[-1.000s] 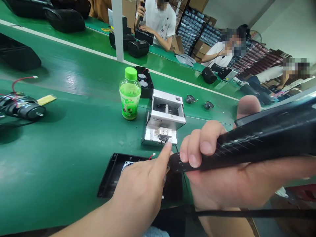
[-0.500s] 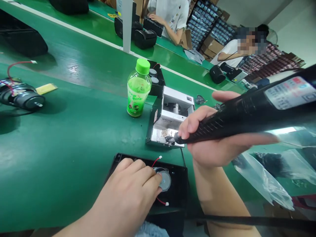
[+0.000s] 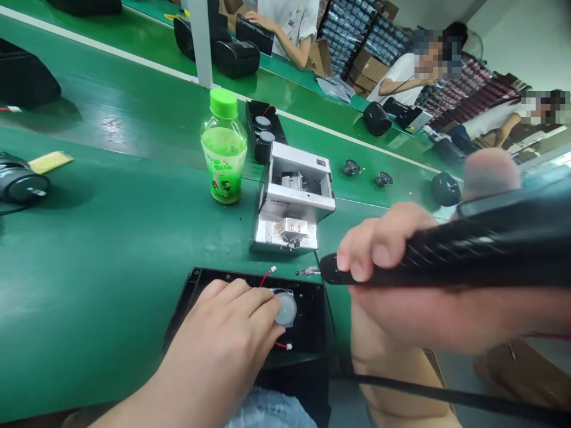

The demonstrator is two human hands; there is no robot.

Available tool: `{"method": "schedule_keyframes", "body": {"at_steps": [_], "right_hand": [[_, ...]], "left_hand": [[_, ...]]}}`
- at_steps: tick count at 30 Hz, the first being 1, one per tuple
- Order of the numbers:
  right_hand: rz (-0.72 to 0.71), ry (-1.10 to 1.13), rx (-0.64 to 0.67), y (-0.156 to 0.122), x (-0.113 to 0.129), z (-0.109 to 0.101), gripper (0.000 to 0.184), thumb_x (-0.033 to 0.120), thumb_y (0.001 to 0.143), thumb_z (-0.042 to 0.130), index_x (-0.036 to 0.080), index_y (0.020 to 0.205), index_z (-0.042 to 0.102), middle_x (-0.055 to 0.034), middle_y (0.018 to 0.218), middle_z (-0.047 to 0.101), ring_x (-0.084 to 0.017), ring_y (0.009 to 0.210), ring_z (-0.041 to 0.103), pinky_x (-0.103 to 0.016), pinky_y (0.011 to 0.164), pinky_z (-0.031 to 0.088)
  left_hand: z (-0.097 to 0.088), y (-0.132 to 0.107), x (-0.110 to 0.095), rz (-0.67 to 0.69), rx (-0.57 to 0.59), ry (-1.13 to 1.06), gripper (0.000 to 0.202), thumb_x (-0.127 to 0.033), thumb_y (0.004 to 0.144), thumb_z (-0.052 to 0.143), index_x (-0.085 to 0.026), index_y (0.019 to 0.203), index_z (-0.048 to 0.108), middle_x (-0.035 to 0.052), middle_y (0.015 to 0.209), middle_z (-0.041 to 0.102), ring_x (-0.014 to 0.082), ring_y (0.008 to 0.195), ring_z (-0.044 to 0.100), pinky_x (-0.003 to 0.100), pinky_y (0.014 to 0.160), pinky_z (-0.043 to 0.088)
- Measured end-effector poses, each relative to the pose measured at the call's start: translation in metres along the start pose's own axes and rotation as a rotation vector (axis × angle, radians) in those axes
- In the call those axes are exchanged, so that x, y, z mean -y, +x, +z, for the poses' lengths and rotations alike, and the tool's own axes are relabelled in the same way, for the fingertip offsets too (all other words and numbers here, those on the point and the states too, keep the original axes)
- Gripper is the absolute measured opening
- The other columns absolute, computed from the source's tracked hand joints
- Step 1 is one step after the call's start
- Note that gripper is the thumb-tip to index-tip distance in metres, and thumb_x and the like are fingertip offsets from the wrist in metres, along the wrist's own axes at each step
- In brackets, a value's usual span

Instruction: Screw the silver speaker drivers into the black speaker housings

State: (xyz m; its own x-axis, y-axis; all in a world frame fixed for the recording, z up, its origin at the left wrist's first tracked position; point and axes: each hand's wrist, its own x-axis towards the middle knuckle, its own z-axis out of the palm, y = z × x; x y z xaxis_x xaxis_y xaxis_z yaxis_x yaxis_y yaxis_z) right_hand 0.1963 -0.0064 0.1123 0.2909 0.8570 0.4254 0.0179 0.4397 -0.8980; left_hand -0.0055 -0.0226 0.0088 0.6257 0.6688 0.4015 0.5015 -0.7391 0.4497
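- Black plastic speaker housing (image 3: 306,333) lies hollow side up on the green workbench (image 3: 89,297), at the near edge of the head view and directly in front of the person.
- The left hand (image 3: 218,339) presses down on the housing with its fingers held together. The fingertips touch the rim of the round speaker driver (image 3: 285,309), which sits in the housing's right side.
- Two red wires (image 3: 266,276) with white connectors run from the driver, one toward the upper edge and one toward the lower edge of the housing.
- The right hand (image 3: 392,267) is closed around the barrel of a black electric screwdriver (image 3: 450,261), which lies almost level. Its silver bit (image 3: 308,271) points left, just above the housing's upper right corner and apart from the driver.
- A silver screw feeder (image 3: 292,202) stands on the bench beyond the housing, near the bit.
- Beside it are a green-capped drink bottle (image 3: 223,148) and a black tray (image 3: 261,134) holding round parts.
- Two loose speaker drivers (image 3: 363,173) lie further along the bench.
- Co-workers (image 3: 405,80) sit at a parallel green bench, with black speakers (image 3: 236,59) in front of them.
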Motion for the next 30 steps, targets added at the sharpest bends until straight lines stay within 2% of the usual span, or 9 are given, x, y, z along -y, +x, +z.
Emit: {"method": "schedule_keyframes", "body": {"at_steps": [3,5,8,14,16,19,23,26,30], "right_hand": [[0.053,0.061,0.02,-0.019,0.008,-0.019,0.057,0.077,0.103,0.042,0.035,0.137,0.062,0.0029,0.065,0.063,-0.02,0.046,0.06,-0.041,0.055,0.057],[0.054,0.137,0.014,-0.03,0.003,-0.028,0.053,0.071,0.107,0.04,0.036,0.138,0.063,0.0019,0.07,0.067,-0.019,0.049,0.061,-0.039,0.056,0.056],[0.024,0.196,-0.034,-0.038,-0.01,-0.032,0.058,0.078,0.102,0.043,0.034,0.132,0.067,0.0014,0.069,0.068,-0.019,0.048,0.059,-0.037,0.052,0.056],[0.099,0.256,-0.098,-0.036,-0.029,-0.031,0.061,0.086,0.09,0.059,0.035,0.121,0.07,0.0036,0.062,0.068,-0.019,0.043,0.057,-0.034,0.043,0.051],[0.133,0.281,-0.104,-0.036,-0.034,-0.032,0.065,0.088,0.089,0.058,0.033,0.123,0.07,0.0026,0.063,0.069,-0.02,0.046,0.059,-0.037,0.045,0.052],[0.18,0.295,-0.095,-0.036,-0.037,-0.034,0.069,0.09,0.086,0.059,0.032,0.123,0.069,0.0027,0.063,0.069,-0.021,0.047,0.06,-0.038,0.047,0.054],[0.18,0.245,-0.122,-0.033,-0.033,-0.034,0.067,0.09,0.086,0.056,0.033,0.118,0.07,0.0019,0.063,0.068,-0.02,0.046,0.059,-0.036,0.046,0.054],[0.177,0.254,-0.098,-0.031,-0.03,-0.037,0.065,0.089,0.09,0.05,0.035,0.117,0.074,-0.0004,0.064,0.068,-0.02,0.049,0.059,-0.037,0.048,0.055],[0.233,0.245,0.066,-0.033,-0.031,-0.045,0.052,0.08,0.096,0.054,0.039,0.116,0.078,-0.0026,0.071,0.069,-0.024,0.057,0.065,-0.046,0.058,0.06]], "left_hand": [[0.005,0.007,-0.002,-0.001,0.102,0.073,0.021,-0.021,0.09,0.083,-0.018,0.111,0.08,0.0055,0.11,0.084,0.0275,0.087,0.071,0.044,0.073,0.042],[0.008,0.01,-0.001,-0.01,0.191,0.101,0.027,-0.022,0.085,0.089,-0.019,0.11,0.081,0.0056,0.111,0.085,0.029,0.087,0.073,0.044,0.073,0.046],[0.01,0.014,0.002,0.008,0.25,0.12,0.032,-0.026,0.081,0.093,-0.02,0.111,0.082,0.0056,0.111,0.085,0.0304,0.086,0.075,0.046,0.071,0.05],[0.006,0.024,0.01,0.091,0.308,0.156,0.043,-0.023,0.069,0.099,-0.022,0.108,0.082,0.0055,0.109,0.086,0.0318,0.083,0.078,0.045,0.067,0.051],[0.006,0.026,0.012,0.095,0.32,0.151,0.038,-0.02,0.072,0.094,-0.022,0.108,0.082,0.0038,0.106,0.086,0.0316,0.083,0.078,0.043,0.065,0.049],[0.007,0.025,0.014,0.118,0.283,0.124,0.019,-0.02,0.088,0.074,-0.022,0.106,0.081,0.0028,0.103,0.086,0.0307,0.081,0.078,0.044,0.064,0.049],[0.009,0.02,0.016,0.151,0.235,0.125,0.031,-0.024,0.104,0.049,-0.021,0.106,0.08,0.0046,0.103,0.087,0.0307,0.081,0.079,0.045,0.066,0.048],[0.01,0.017,0.018,0.158,0.222,0.146,0.034,-0.028,0.107,0.048,-0.022,0.108,0.08,0.0052,0.103,0.087,0.0311,0.082,0.079,0.046,0.07,0.05],[0.012,0.015,0.021,0.162,0.22,0.158,0.033,-0.03,0.108,0.049,-0.021,0.111,0.08,0.006,0.105,0.087,0.0326,0.086,0.08,0.05,0.078,0.053]]}}
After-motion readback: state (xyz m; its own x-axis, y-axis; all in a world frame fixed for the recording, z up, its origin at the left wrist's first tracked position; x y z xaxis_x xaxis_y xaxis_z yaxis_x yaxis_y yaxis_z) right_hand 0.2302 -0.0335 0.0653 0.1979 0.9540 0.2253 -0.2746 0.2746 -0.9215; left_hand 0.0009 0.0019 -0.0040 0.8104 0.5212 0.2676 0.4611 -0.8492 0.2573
